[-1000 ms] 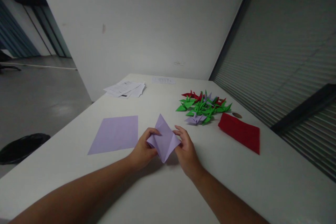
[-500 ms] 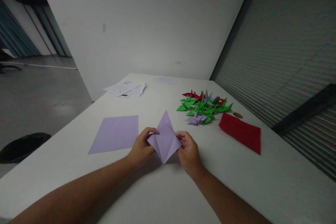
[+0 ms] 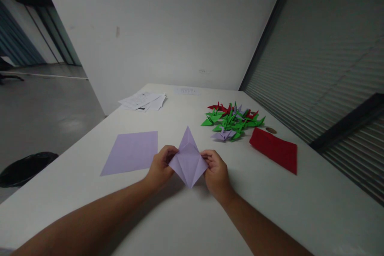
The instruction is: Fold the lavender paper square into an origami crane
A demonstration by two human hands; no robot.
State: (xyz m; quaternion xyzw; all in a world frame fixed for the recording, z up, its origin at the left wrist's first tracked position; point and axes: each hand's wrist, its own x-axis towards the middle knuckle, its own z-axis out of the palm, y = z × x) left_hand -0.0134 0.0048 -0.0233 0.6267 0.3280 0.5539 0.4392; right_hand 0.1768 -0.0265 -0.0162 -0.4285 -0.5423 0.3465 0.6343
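A partly folded piece of lilac origami paper (image 3: 189,160) is held between my hands, a little above the white table (image 3: 168,224). Its shape is a diamond with a tall point facing away from me and creases across the lower half. My left hand (image 3: 163,164) pinches its left edge, and my right hand (image 3: 215,172) grips the right corner. To the left of my left hand lies a flat lilac paper sheet (image 3: 132,152). Folded paper cranes (image 3: 234,120) in green, red and lilac are heaped beyond my right hand.
Red paper (image 3: 276,150) lies at the right, with a round brownish disc (image 3: 271,130) just behind it. Printed sheets (image 3: 144,101) rest at the far left of the table. A black-lined bin (image 3: 27,168) stands on the floor left. Window blinds (image 3: 318,56) border the right side.
The lower part of the lilac paper has spread flatter, and its bottom tip has shifted slightly right. My left fingers have slid back a little along its edge.
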